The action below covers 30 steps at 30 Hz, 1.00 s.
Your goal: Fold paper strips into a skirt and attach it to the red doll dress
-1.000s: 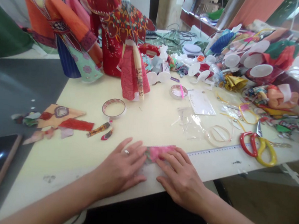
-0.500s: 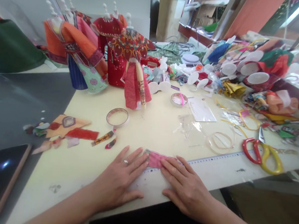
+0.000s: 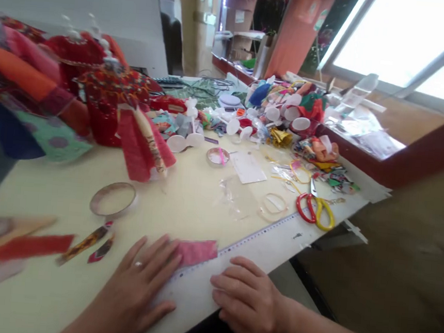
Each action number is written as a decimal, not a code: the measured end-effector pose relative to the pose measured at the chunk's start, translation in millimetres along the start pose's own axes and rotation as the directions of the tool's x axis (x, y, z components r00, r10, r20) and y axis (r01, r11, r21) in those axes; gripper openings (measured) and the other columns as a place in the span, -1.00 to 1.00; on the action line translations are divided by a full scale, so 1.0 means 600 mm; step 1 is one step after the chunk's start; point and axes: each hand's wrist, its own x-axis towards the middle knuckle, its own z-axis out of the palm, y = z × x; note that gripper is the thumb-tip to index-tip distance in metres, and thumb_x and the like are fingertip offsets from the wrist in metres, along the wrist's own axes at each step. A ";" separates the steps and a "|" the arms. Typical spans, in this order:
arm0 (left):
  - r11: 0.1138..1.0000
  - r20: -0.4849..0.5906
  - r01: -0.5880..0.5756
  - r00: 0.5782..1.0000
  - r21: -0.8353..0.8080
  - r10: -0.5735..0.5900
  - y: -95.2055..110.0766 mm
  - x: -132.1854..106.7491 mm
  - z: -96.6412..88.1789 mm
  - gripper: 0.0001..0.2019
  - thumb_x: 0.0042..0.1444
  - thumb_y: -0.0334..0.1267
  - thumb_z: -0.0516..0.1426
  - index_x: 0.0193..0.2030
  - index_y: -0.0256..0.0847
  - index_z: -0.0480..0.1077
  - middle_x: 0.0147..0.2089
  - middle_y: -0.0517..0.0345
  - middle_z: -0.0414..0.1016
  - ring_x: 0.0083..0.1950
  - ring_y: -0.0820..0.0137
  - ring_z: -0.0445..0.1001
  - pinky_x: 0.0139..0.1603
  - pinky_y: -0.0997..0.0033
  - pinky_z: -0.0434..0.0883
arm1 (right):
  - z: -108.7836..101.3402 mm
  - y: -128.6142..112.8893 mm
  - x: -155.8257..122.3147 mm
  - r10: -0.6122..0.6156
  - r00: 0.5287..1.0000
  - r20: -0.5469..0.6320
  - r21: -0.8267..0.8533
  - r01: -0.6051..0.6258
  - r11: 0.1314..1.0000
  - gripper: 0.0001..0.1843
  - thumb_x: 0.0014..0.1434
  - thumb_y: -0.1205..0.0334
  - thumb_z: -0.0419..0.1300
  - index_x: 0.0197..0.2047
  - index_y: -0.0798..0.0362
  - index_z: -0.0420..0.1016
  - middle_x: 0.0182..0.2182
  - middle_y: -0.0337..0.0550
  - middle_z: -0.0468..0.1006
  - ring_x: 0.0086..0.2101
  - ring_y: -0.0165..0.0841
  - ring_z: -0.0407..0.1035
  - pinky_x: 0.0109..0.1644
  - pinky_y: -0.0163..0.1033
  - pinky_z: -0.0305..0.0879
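Observation:
A strip of pink patterned cloth point(image 3: 198, 251) lies flat on the table along the printed ruler scale point(image 3: 264, 236). My left hand point(image 3: 137, 283), with a ring on one finger, is spread flat, and its fingertips press on the left end of the strip. My right hand point(image 3: 251, 301) is off the cloth, just to its lower right near the table's front edge. Its fingers are loosely bent, and I see nothing in them. To the left of the cloth lie narrow patterned scraps point(image 3: 85, 242) and a roll of tape point(image 3: 113, 199).
Red-and-yellow-handled scissors point(image 3: 315, 208) lie at the right. Dressed doll figures point(image 3: 106, 110) stand at the back left. Small cloth pieces and white discs are heaped in a pile point(image 3: 285, 107) at the back. Clear bands point(image 3: 273, 206), a white card point(image 3: 248, 167) and a small round dish point(image 3: 217, 157) lie mid-table.
My right hand has lifted off the cloth and drawn back toward the table edge. My left hand stays on the cloth. The view has turned to the right.

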 end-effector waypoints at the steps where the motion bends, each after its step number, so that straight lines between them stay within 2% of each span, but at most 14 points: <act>1: 1.000 -0.002 -0.007 1.000 0.015 0.007 -0.003 -0.002 0.005 -0.40 0.10 0.02 0.10 0.24 -0.21 0.21 0.26 -0.03 0.25 0.31 0.09 0.11 0.35 0.07 -0.19 | -0.010 -0.003 -0.007 0.005 0.999 -0.032 0.012 -0.005 1.000 -0.78 0.14 0.39 0.05 -0.16 0.15 0.46 -0.17 -0.10 0.55 -0.18 -0.32 0.41 0.08 -0.14 0.36; 5: 0.999 -0.009 0.010 1.000 0.037 -0.010 -0.011 -0.013 0.023 -0.37 0.09 0.02 0.11 0.26 -0.18 0.16 0.28 -0.04 0.22 0.31 0.07 0.13 0.34 0.04 -0.13 | -0.047 0.000 -0.059 0.130 0.971 -0.202 0.013 -0.130 0.991 -0.71 0.08 0.48 0.06 -0.13 0.18 0.47 -0.26 -0.05 0.57 -0.26 -0.31 0.44 -0.10 -0.16 0.45; 6: 0.999 -0.020 0.019 1.000 0.032 -0.019 -0.012 -0.016 0.027 -0.36 0.08 0.03 0.11 0.27 -0.18 0.15 0.28 -0.05 0.22 0.30 0.07 0.13 0.33 0.04 -0.11 | -0.055 0.004 -0.080 0.210 0.944 -0.256 0.022 -0.211 0.977 -0.70 0.08 0.49 0.07 -0.13 0.16 0.48 -0.26 -0.05 0.57 -0.26 -0.31 0.44 -0.13 -0.16 0.45; 7: 0.999 -0.031 0.023 0.999 0.029 -0.022 -0.013 -0.019 0.030 -0.35 0.08 0.03 0.11 0.27 -0.18 0.13 0.27 -0.05 0.23 0.30 0.07 0.14 0.33 0.03 -0.09 | -0.062 0.012 -0.103 0.319 0.893 -0.317 0.064 -0.316 0.947 -0.70 0.07 0.49 0.09 -0.14 0.12 0.50 -0.25 -0.07 0.57 -0.25 -0.31 0.44 -0.15 -0.17 0.44; 8: 0.999 -0.042 0.029 0.999 0.029 -0.028 -0.013 -0.021 0.033 -0.34 0.08 0.02 0.11 0.28 -0.18 0.11 0.28 -0.05 0.23 0.30 0.07 0.14 0.33 0.03 -0.07 | -0.068 0.022 -0.128 0.476 0.789 -0.388 0.147 -0.457 0.877 -0.75 0.07 0.47 0.13 -0.19 0.08 0.53 -0.28 -0.10 0.57 -0.27 -0.31 0.45 -0.18 -0.19 0.44; 9: 0.999 -0.047 0.034 0.998 0.031 -0.032 -0.014 -0.024 0.036 -0.34 0.09 0.01 0.11 0.30 -0.16 0.08 0.28 -0.06 0.22 0.29 0.06 0.16 0.32 0.02 -0.06 | -0.074 0.035 -0.154 0.658 0.594 -0.463 0.288 -0.601 0.746 -0.84 0.07 0.40 0.18 -0.28 0.05 0.55 -0.34 -0.14 0.57 -0.31 -0.33 0.44 -0.22 -0.22 0.42; 10: 0.999 -0.044 0.041 0.998 0.033 -0.040 -0.015 -0.026 0.037 -0.33 0.09 -0.01 0.11 0.31 -0.15 0.05 0.29 -0.06 0.20 0.28 0.06 0.17 0.31 0.01 -0.03 | -0.079 0.051 -0.181 0.803 0.301 -0.514 0.465 -0.689 0.556 -0.95 0.04 0.32 0.24 -0.39 0.05 0.55 -0.41 -0.18 0.55 -0.36 -0.35 0.43 -0.25 -0.25 0.41; 11: 0.998 -0.040 0.049 0.998 0.034 -0.047 -0.017 -0.028 0.039 -0.32 0.10 -0.05 0.11 0.33 -0.14 0.01 0.30 -0.07 0.19 0.27 0.05 0.19 0.30 0.00 -0.01 | -0.084 0.070 -0.207 0.825 0.148 -0.546 0.524 -0.708 0.474 -0.93 0.07 0.26 0.25 -0.37 0.06 0.54 -0.41 -0.17 0.52 -0.38 -0.36 0.40 -0.25 -0.25 0.39; 14: 0.998 -0.031 0.061 0.998 0.014 -0.060 -0.023 -0.032 0.041 -0.32 0.13 -0.13 0.09 0.36 -0.10 -0.09 0.31 -0.09 0.15 0.25 0.03 0.23 0.25 -0.03 0.08 | -0.096 0.137 -0.279 0.836 -0.137 -0.531 0.671 -0.671 0.316 -0.84 0.16 0.19 0.19 -0.26 0.11 0.47 -0.41 -0.21 0.48 -0.43 -0.44 0.36 -0.30 -0.29 0.37; 16: 0.998 -0.048 0.058 0.997 -0.016 -0.059 -0.027 -0.035 0.043 -0.32 0.14 -0.13 0.07 0.36 -0.07 -0.10 0.31 -0.06 0.16 0.23 0.02 0.25 0.22 -0.04 0.14 | -0.101 0.181 -0.317 0.869 -0.271 -0.414 0.774 -0.607 0.180 -0.79 0.21 0.16 0.15 -0.23 0.16 0.43 -0.39 -0.22 0.46 -0.45 -0.46 0.36 -0.35 -0.30 0.37; 19: 0.996 -0.075 0.062 0.995 -0.059 -0.066 -0.032 -0.038 0.048 -0.32 0.13 -0.15 0.08 0.36 0.01 -0.10 0.31 0.00 0.17 0.22 0.02 0.27 0.18 -0.05 0.22 | -0.100 0.230 -0.354 0.900 -0.376 -0.223 0.870 -0.493 0.010 -0.73 0.26 0.14 0.11 -0.06 0.15 0.37 -0.17 -0.12 0.44 -0.26 -0.38 0.40 -0.21 -0.19 0.40; 21: 0.995 -0.088 0.066 0.993 -0.075 -0.072 -0.034 -0.039 0.051 -0.32 0.13 -0.20 0.08 0.35 0.04 -0.10 0.29 0.01 0.19 0.20 0.02 0.29 0.15 -0.05 0.26 | -0.093 0.253 -0.367 0.906 -0.405 -0.120 0.907 -0.416 -0.066 -0.70 0.26 0.15 0.11 0.00 0.13 0.35 -0.09 -0.09 0.42 -0.18 -0.33 0.39 -0.14 -0.13 0.39; 25: 0.990 -0.141 0.084 0.985 -0.113 -0.100 -0.034 -0.039 0.053 -0.35 0.12 -0.18 0.08 0.34 0.09 -0.06 0.27 0.05 0.24 0.14 0.02 0.36 0.06 -0.04 0.35 | -0.082 0.289 -0.375 0.918 -0.396 0.003 0.956 -0.267 -0.118 -0.68 0.26 0.15 0.11 0.03 0.11 0.33 -0.04 -0.07 0.39 -0.13 -0.30 0.37 -0.09 -0.09 0.37; 30: 0.987 -0.163 0.096 0.980 -0.127 -0.116 -0.035 -0.041 0.052 -0.40 0.10 -0.15 0.09 0.30 0.09 0.05 0.26 0.06 0.24 0.12 0.01 0.37 0.04 -0.02 0.38 | -0.087 0.315 -0.382 0.937 -0.346 0.044 0.990 -0.113 -0.088 -0.67 0.26 0.14 0.11 0.05 0.11 0.32 -0.03 -0.06 0.38 -0.13 -0.29 0.37 -0.08 -0.08 0.37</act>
